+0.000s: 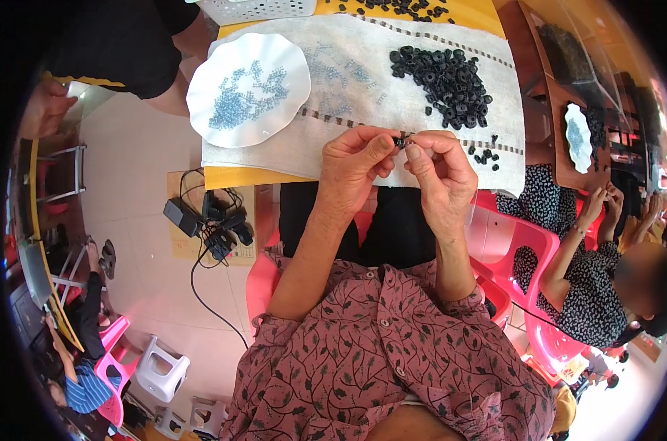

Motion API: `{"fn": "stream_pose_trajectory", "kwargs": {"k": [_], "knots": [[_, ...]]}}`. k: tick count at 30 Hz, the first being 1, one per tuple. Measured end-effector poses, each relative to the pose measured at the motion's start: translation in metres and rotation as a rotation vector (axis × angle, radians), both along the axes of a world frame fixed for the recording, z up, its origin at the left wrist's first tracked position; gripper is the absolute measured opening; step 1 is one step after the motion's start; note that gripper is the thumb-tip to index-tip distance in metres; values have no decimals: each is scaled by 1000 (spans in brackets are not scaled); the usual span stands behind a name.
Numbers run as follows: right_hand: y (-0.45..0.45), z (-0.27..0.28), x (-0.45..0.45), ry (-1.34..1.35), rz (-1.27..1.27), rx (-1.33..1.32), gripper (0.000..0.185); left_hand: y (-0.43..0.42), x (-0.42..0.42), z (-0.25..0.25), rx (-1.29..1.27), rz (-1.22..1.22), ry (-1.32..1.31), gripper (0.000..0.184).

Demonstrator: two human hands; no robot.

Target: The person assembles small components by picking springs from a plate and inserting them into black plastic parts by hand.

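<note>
My left hand (354,163) and my right hand (443,167) meet over the near edge of a white cloth (370,110). Thumbs and fingertips of both are pinched on a small black part (400,142), mostly covered by the fingers. Beyond my right hand lies a heap of black ring-like parts (451,81). A few smaller black pieces (485,156) are scattered just right of that hand. To the left, a white wavy-rimmed plate (298,73) carries many small clear bluish pieces (249,99). More clear pieces (337,77) are spread on the cloth.
A white perforated basket (263,9) and more black parts (403,7) stand at the back of the yellow table (252,176). Black adapters and cables (216,224) lie below at the left. Another person (598,287) sits at right; someone's dark-clothed body (113,48) is at upper left.
</note>
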State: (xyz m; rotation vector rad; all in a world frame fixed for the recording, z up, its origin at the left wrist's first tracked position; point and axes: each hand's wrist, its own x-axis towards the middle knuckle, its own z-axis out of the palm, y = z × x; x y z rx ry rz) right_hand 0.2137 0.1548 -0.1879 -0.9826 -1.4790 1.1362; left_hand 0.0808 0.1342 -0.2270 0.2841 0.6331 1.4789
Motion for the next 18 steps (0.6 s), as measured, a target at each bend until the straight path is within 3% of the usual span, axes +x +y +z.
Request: {"fn": "stream_pose_trajectory", "kwargs": {"k": [18], "knots": [[2, 3, 1, -150, -22, 135, 11, -1, 2, 2, -56, 20, 134, 20]]}}
